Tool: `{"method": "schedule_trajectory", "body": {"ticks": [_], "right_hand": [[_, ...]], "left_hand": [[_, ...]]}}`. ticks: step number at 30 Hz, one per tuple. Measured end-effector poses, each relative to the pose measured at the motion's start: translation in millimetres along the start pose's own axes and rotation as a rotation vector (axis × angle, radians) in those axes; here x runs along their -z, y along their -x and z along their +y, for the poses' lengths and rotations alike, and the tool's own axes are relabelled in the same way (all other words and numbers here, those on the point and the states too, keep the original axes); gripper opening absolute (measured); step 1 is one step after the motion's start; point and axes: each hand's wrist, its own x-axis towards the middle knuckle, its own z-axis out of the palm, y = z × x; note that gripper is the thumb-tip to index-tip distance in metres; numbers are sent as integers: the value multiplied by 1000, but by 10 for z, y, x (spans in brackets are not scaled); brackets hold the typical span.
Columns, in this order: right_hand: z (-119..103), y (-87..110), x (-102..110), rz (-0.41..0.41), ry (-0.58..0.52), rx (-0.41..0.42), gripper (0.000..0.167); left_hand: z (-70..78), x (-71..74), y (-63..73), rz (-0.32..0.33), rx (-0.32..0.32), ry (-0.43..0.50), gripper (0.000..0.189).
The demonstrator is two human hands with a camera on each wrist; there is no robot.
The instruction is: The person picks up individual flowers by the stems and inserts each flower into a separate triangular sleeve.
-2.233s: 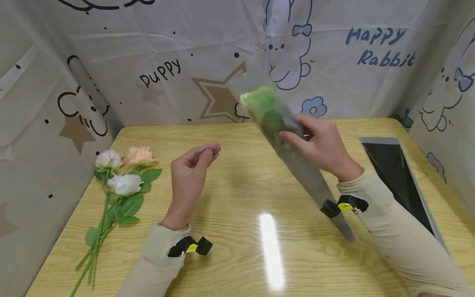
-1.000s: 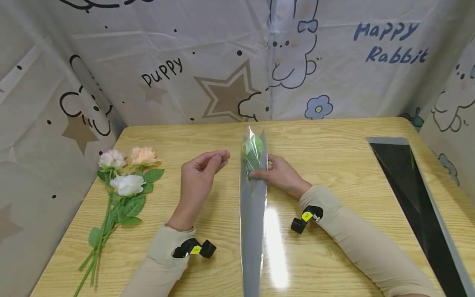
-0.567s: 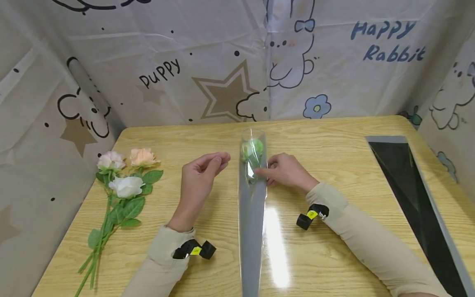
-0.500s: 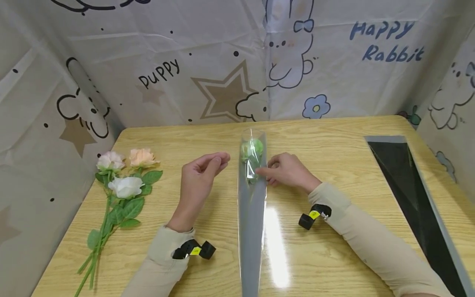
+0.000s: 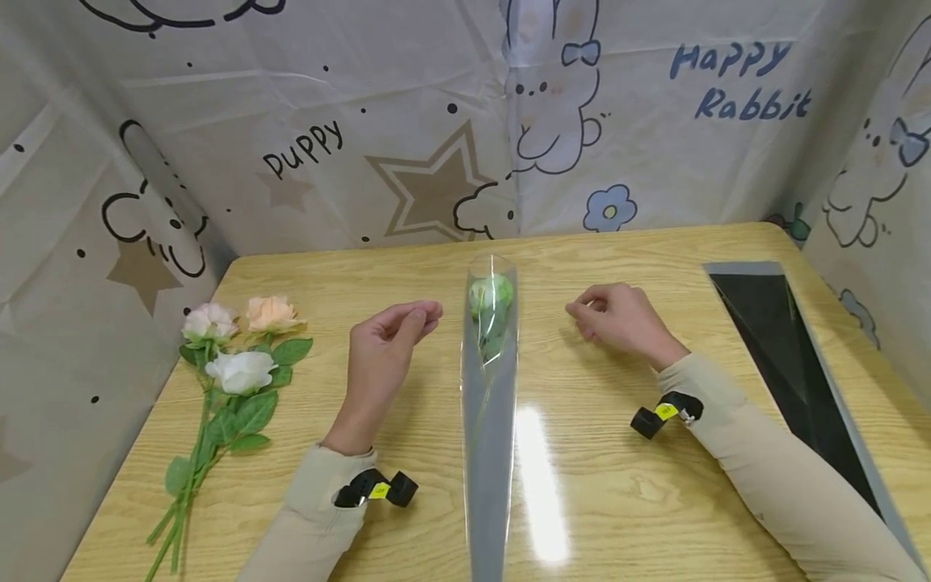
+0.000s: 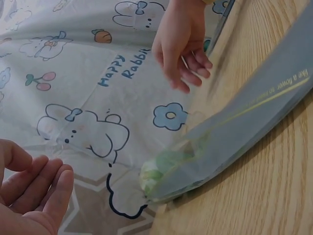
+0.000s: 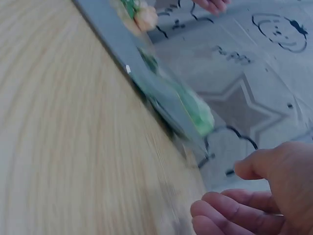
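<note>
A green flower [image 5: 492, 299] lies inside a long grey sleeve with a clear front [image 5: 489, 453], flat on the table, its head toward the back. Gold lettering runs along the sleeve [image 6: 259, 100] in the left wrist view. My right hand [image 5: 618, 319] hovers to the right of the sleeve, apart from it, fingers loosely bent with nothing in them. On the other side, my left hand [image 5: 381, 364] is raised over the table, thumb close to the relaxed fingers, also holding nothing. In the right wrist view the thumb and fingers of my right hand [image 7: 254, 205] are spread apart.
Pink, peach and white roses [image 5: 243, 372] with green stems lie at the left of the wooden table [image 5: 596, 501]. A flat black sleeve with a grey border [image 5: 789, 356] lies at the right. A printed cloth [image 5: 327, 73] hangs along the back and sides.
My right hand lowered the sleeved flower from the air onto the middle of the table, let go of it and drew away to the right. My left hand stayed nearly still.
</note>
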Motion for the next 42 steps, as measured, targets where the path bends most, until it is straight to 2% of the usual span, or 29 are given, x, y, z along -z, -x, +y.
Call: {"method": "schedule_trajectory", "body": {"ticks": [6, 9, 13, 17, 23, 31, 38, 42], "right_hand": [[330, 53, 281, 153, -7, -34, 45], [480, 65, 391, 242, 41, -31, 46], [637, 88, 489, 361, 64, -84, 49], [755, 81, 510, 409, 54, -135, 55], [915, 76, 632, 472, 108, -205, 56], [1219, 170, 857, 503, 246, -304, 58], [1344, 211, 884, 397, 375, -404, 60], [1396, 216, 874, 366, 441, -391, 61]], "left_hand": [[-39, 28, -25, 7, 19, -26, 24], [-56, 44, -31, 9, 28, -25, 25], [-78, 59, -37, 13, 34, -19, 25], [-88, 66, -42, 13, 36, -22, 25], [-98, 70, -64, 29, 61, -53, 26], [-116, 55, -69, 24, 75, -80, 27], [-138, 56, -72, 9, 92, -118, 28], [-146, 53, -74, -6, 99, -130, 29]]}}
